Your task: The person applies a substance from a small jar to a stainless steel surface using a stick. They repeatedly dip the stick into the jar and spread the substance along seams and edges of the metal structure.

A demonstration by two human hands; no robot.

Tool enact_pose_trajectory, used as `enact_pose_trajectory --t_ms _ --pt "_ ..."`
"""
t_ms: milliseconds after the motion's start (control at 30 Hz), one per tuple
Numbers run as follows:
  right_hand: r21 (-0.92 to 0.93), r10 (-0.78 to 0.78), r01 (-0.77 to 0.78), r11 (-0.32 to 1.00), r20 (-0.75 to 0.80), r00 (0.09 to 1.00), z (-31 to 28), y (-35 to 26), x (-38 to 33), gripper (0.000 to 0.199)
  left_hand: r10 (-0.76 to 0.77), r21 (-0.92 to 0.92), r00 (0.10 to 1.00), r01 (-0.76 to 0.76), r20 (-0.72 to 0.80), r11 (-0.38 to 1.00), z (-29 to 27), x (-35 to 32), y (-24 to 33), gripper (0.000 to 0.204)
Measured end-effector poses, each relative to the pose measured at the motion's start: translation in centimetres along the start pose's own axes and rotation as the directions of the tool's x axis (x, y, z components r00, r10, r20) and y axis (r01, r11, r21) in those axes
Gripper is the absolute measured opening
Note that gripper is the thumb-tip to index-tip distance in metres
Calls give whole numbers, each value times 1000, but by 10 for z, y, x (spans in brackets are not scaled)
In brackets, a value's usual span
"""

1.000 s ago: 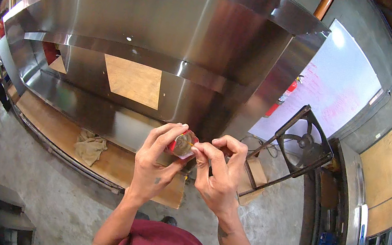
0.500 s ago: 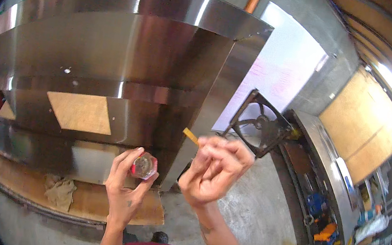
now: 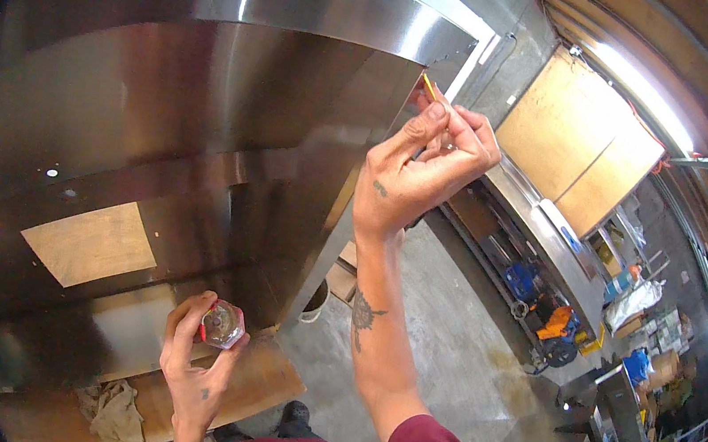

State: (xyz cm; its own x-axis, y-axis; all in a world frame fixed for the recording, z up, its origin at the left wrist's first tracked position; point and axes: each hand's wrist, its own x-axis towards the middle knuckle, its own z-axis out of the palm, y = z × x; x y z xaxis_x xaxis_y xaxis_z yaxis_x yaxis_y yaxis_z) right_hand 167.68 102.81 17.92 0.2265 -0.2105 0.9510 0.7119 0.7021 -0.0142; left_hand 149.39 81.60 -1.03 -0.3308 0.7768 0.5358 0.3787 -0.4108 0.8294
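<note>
My left hand [image 3: 189, 371] grips a small clear jar [image 3: 224, 326] with a red patch on its side, low in front of the steel structure. Raised and reaching forward, my right hand [image 3: 421, 154] pinches a thin yellow stick [image 3: 429, 86] between thumb and fingers. The stick's tip is at the upper right inner corner of the large brushed-steel hood-like structure [image 3: 287, 114]; whether it touches the metal I cannot tell. What is inside the jar is too unclear to name.
A wooden panel [image 3: 92, 242] shows in the steel. Below lies a crumpled cloth [image 3: 119, 412] on a brown board [image 3: 262, 376]. A bucket [image 3: 316, 302] stands beyond the structure. Rightward are a steel workbench [image 3: 548, 238] with blue and orange tools beneath, and a wooden board [image 3: 579, 139].
My right hand has moved up and forward with the yellow stick to the steel corner. The view has shifted right; my left hand still holds the jar.
</note>
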Motion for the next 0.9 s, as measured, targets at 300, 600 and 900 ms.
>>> enact_pose_trajectory --t_ms 300,600,900 --pt "-111 -72 68 992 -25 997 8 -1 1 15 8 -106 996 2 92 994 -4 7 -12 64" --pt "-135 -88 83 987 -33 996 9 1 5 12 -16 -107 990 31 141 994 -15 5 -13 66" --pt "-315 -183 178 932 13 983 12 -2 6 17 -45 -79 995 51 84 996 -19 3 -14 62"
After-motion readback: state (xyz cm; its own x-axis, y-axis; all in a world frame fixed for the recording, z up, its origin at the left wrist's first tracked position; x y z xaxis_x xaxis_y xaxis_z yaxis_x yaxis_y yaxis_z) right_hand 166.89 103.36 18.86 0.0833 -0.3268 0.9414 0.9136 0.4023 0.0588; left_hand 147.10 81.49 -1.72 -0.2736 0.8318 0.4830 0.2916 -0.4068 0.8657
